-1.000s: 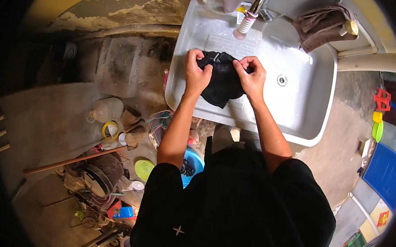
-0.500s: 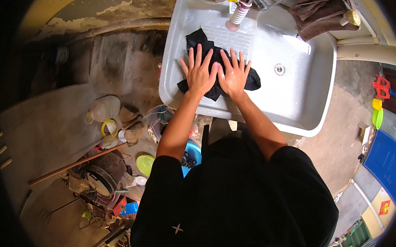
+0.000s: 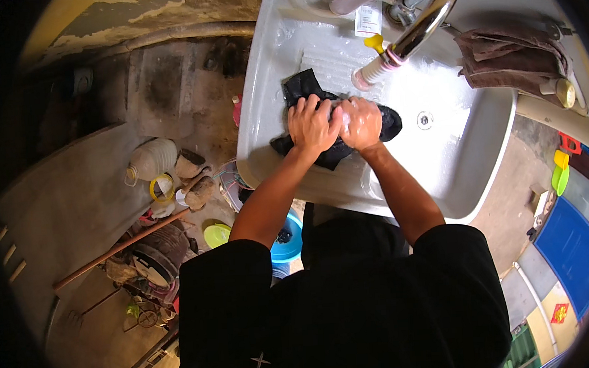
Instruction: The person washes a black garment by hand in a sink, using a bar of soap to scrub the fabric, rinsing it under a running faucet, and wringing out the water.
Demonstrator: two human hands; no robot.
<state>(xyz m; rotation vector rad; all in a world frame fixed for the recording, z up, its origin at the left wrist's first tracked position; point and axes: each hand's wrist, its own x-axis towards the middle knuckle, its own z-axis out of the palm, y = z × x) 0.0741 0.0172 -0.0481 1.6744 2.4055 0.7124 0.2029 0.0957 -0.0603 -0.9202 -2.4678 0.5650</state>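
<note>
A pale, speckled sink (image 3: 469, 148) with a rounded rim stretches under the hands and well out past the right hand (image 3: 360, 122). Directly beneath both hands lies a crumpled black cloth (image 3: 303, 87), its edges spreading beyond the left hand (image 3: 312, 123) on one side and the right on the other. Just ahead of them shows a ridged washboard panel (image 3: 328, 62). The round drain (image 3: 425, 120) sits off to the right hand's right, amid wet shine. Farther ahead, at the back edge, is a white printed card (image 3: 368, 23).
</note>
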